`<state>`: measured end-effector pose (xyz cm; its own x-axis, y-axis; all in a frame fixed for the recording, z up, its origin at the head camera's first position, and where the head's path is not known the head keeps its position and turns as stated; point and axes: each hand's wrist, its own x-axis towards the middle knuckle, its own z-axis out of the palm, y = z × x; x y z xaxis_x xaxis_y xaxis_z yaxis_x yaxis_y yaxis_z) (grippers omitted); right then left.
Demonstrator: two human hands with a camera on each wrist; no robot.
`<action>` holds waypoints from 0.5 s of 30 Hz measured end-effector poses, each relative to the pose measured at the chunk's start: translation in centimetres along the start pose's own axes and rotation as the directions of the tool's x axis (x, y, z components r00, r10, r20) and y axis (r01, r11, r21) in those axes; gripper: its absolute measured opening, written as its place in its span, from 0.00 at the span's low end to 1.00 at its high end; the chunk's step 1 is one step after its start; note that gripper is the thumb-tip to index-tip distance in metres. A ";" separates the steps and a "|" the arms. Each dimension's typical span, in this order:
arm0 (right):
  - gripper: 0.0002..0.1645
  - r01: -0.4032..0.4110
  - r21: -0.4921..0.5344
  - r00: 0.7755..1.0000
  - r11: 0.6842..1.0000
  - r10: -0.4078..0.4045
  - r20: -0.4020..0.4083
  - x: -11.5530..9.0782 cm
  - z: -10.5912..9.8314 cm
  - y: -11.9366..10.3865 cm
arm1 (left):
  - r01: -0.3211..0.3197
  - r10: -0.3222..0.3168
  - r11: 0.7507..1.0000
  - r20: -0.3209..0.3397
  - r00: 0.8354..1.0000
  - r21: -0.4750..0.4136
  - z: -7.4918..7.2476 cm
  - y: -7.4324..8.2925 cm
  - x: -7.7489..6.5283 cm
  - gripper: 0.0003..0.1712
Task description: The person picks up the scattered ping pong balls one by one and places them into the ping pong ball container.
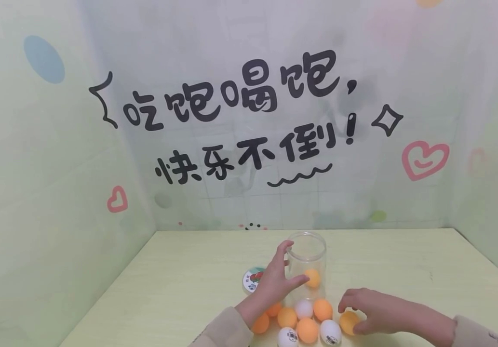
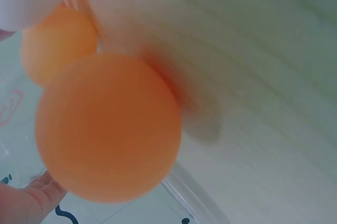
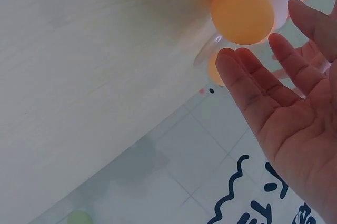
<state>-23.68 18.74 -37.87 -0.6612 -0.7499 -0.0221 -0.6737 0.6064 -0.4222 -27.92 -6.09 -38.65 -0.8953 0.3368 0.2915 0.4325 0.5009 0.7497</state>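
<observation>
My left hand (image 1: 276, 279) holds a clear plastic jar (image 1: 309, 259) from its left side, thumb across the front and fingers at the upper wall. Inside this upright, lidless jar is one orange ping-pong ball (image 1: 313, 278). To the right, my right hand (image 1: 374, 311) reaches around another orange ping-pong ball (image 1: 349, 324) on the table. In the right wrist view its fingers (image 3: 253, 84) are loosely extended beside that ball (image 3: 242, 13), not closed on it. A close orange ball (image 2: 108, 126) fills much of the left wrist view.
Several orange and white ping-pong balls (image 1: 307, 330) cluster on the pale wooden table (image 1: 179, 274) in front of the jar. A round printed lid (image 1: 252, 280) lies left of the jar, partly covered by my left hand. Printed fabric walls (image 1: 231, 207) enclose the table's back and sides.
</observation>
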 end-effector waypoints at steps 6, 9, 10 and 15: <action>0.16 -0.024 0.021 1.000 0.999 0.023 0.015 0.1 0.4 0.2 | 0.001 -0.001 1.000 0.007 1.000 -0.003 -0.1 0.1 0.0 0.46; 0.16 -0.043 0.028 0.999 0.999 0.042 0.028 0.2 0.5 0.4 | -0.001 0.001 1.000 0.003 1.000 -0.003 -0.1 0.2 0.0 0.45; 0.16 -0.049 0.027 0.998 0.998 0.048 0.033 0.2 0.5 0.4 | -0.002 0.002 1.000 0.002 1.000 -0.003 -0.1 0.2 0.0 0.45; 0.16 -0.073 0.029 0.996 0.997 0.072 0.047 0.2 0.8 0.6 | -0.004 0.004 1.000 -0.001 1.000 -0.005 0.0 0.2 0.0 0.45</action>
<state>-23.98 18.73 -38.82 -0.6918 -0.7158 -0.0948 -0.6137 0.6520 -0.4453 -27.84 -6.02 -38.47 -0.8937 0.3381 0.2950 0.4355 0.4953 0.7517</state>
